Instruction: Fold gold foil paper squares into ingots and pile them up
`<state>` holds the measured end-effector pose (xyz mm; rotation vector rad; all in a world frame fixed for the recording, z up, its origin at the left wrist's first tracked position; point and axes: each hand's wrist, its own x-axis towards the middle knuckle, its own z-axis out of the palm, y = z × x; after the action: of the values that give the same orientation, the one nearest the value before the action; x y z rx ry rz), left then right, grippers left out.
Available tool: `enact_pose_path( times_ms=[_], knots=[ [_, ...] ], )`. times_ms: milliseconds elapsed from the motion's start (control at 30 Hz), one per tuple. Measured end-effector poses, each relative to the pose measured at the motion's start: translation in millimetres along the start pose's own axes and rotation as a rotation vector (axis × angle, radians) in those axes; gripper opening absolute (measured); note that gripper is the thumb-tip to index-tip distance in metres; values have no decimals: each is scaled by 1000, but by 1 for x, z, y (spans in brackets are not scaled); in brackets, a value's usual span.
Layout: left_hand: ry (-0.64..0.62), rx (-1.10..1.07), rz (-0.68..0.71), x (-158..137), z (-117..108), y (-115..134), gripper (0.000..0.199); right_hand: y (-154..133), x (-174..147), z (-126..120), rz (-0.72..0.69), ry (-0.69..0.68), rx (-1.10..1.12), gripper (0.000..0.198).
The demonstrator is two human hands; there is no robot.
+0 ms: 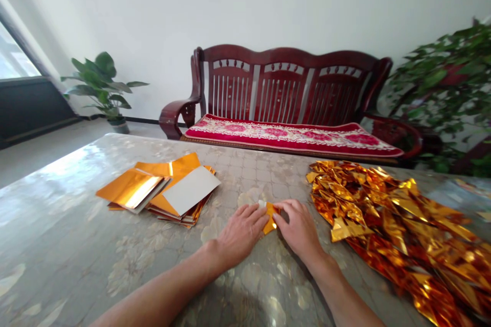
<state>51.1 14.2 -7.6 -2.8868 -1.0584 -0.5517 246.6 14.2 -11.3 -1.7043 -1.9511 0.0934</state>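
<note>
A small folded piece of gold foil paper (270, 218) lies on the table between my two hands, with a bit of its pale side showing at the upper left. Across its left part rest the outstretched fingers of my left hand (242, 227), lying nearly flat; the thumb is hidden. My right hand (298, 226) has its thumb and bent fingers closed on the right edge of the same paper. Some of the paper is covered by the fingers.
Loose stacks of gold foil sheets (130, 186), a white-backed one (194, 190) on top, lie to the left. A large heap of folded gold foil pieces (399, 214) spreads along the right. Beyond the patterned table (153, 260) stands a wooden bench (282, 87).
</note>
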Motion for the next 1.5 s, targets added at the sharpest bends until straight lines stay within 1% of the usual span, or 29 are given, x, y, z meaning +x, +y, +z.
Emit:
enact_pose_path(
  times_ms=[100, 167, 333, 433, 533, 600, 767, 900, 1067, 1233, 1367, 1500],
  knots=[
    [-35, 35, 16, -2, 4, -1, 33, -1, 1, 0, 36, 28, -75, 25],
    [-51, 66, 13, -3, 5, 0, 35, -4, 2, -2, 57, 31, -135, 25],
    [-82, 103, 15, -8, 5, 11, 37, -17, 1, -9, 80, -5, -202, 9],
    [-79, 115, -24, -12, 3, 21, 38, -23, 2, -13, 114, -51, -174, 9],
    [-72, 108, -55, -16, 0, 29, 40, -25, 4, -16, 210, -125, -99, 9],
    [-68, 97, -63, -17, -3, 33, 39, -25, 5, -17, 264, -169, -62, 15],
    [-58, 83, -61, -18, -4, 34, 40, -24, 8, -24, 331, -242, -67, 22],
    [-43, 76, -70, -18, 0, 32, 40, -26, 9, -28, 366, -299, -60, 17],
    [-31, 69, -68, -17, -1, 30, 40, -30, 5, -25, 367, -249, -12, 11],
    [-35, 63, -66, -17, -4, 27, 40, -29, -3, -21, 356, -193, 37, 21],
    [-45, 67, -64, -17, -6, 26, 41, -27, -7, -18, 288, -170, -5, 12],
    [-58, 69, -60, -16, -9, 26, 39, -28, -12, -14, 182, -80, -57, 12]
  ],
)
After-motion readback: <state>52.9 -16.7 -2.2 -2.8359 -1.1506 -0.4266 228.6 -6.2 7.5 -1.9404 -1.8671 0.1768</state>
